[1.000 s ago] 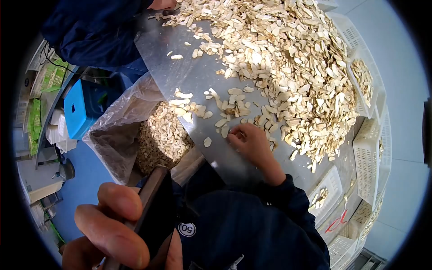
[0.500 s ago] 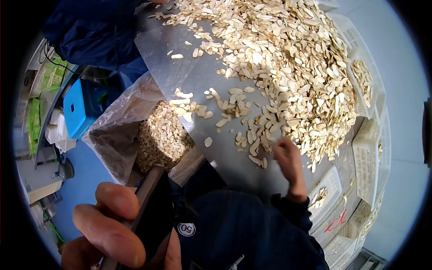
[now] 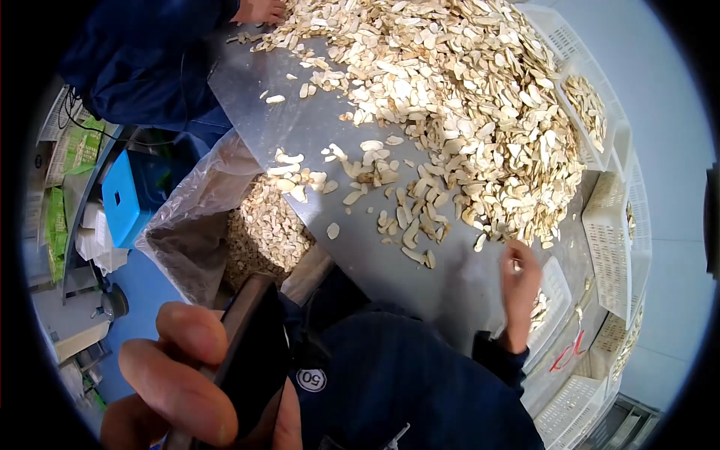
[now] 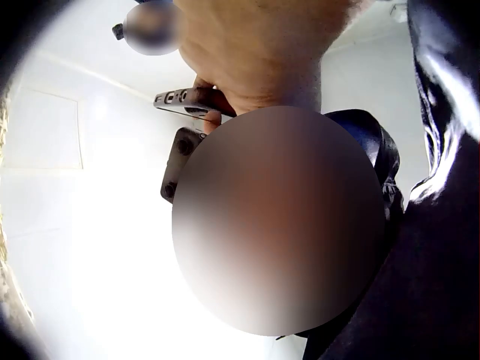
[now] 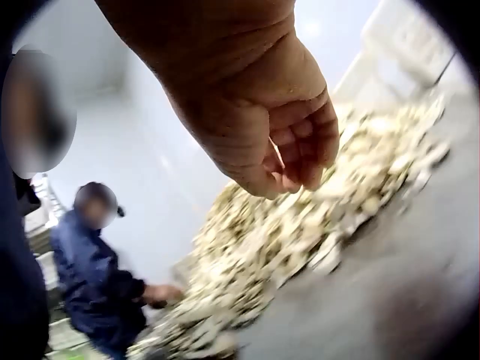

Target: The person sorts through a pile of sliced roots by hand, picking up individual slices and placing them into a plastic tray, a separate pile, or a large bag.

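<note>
Metal table (image 3: 247,82) supported heaped slices (image 3: 517,142) beyond the right hand (image 3: 520,283), curled near the tray (image 3: 556,295), contents unclear; with the left hand (image 3: 176,379) gripping a phone (image 3: 259,356), any careless sweep could have scattered slices.

matt slices (image 3: 487,142), table (image 3: 454,289) — smooth metal, bag (image 3: 184,259) — glossy plastic

Toward one o'clock, we see thin, pale, brown-edged slices (image 3: 465,120) heaped on a metal table (image 3: 300,124), loose ones scattered at the heap's eight o'clock. The right hand (image 3: 520,285), fingers curled, is near its five-o'clock edge. Toward seven, our left hand (image 3: 172,375) grips a dark, slanting phone (image 3: 259,341).
</note>
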`<state>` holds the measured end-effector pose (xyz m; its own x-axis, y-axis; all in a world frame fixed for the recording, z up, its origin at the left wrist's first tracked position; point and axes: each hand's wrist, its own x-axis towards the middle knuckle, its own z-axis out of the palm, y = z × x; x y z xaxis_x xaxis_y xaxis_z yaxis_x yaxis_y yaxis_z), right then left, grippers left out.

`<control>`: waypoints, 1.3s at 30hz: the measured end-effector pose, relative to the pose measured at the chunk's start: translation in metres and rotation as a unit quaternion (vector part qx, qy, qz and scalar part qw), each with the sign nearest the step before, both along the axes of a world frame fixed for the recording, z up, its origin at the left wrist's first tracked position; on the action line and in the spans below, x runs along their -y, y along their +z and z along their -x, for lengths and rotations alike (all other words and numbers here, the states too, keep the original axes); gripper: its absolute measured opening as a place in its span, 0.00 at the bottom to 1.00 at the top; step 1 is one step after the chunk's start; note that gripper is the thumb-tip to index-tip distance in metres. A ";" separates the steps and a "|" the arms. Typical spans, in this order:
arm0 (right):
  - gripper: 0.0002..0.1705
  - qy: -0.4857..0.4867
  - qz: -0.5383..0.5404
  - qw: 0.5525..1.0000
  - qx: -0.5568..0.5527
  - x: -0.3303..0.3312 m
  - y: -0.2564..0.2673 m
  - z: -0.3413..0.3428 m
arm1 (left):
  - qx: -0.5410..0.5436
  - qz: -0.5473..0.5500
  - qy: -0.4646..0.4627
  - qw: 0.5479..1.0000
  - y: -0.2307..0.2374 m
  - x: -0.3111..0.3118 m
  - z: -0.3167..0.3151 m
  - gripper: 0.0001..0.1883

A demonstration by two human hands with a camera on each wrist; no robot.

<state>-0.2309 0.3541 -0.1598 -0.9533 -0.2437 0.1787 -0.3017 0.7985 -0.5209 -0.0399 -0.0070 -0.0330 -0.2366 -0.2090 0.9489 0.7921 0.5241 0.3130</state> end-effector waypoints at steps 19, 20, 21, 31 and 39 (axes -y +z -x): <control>0.13 0.223 0.007 0.961 0.161 0.163 -0.042 0.013 | -0.092 -0.045 -0.060 0.993 -0.011 -0.003 0.007 0.35; 0.13 0.219 -0.010 0.965 0.143 0.166 -0.041 0.017 | -0.083 -0.028 -0.058 0.994 -0.012 0.002 0.010 0.35; 0.13 0.215 -0.027 0.968 0.126 0.170 -0.037 0.020 | -0.072 -0.019 -0.058 0.996 -0.011 0.004 0.008 0.35; 0.10 0.246 -0.122 0.962 0.004 0.193 -0.045 0.027 | -0.035 0.015 -0.051 0.998 -0.003 0.008 0.002 0.36; 0.12 0.320 0.006 0.924 0.208 0.172 -0.009 0.050 | -0.052 0.023 -0.037 0.998 0.004 0.003 0.003 0.36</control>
